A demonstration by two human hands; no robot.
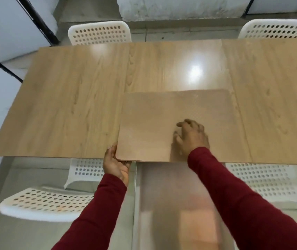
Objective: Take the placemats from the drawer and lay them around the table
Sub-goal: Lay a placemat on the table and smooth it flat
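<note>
A tan placemat stack [153,123] lies on the wooden table [72,98] at its near edge, slightly right of centre. More than one layer shows at the stack's near left corner. My left hand [116,162] grips that corner, thumb on top and fingers underneath. My right hand [191,137] presses down on top of the mats with curled, spread fingers, blurred by motion. Both sleeves are dark red. No drawer is in view.
White perforated chairs stand around the table: one at the far left [99,33], one at the far right [277,28], one at the near left [48,202] and one at the near right [263,183]. A grey floor lies beneath me.
</note>
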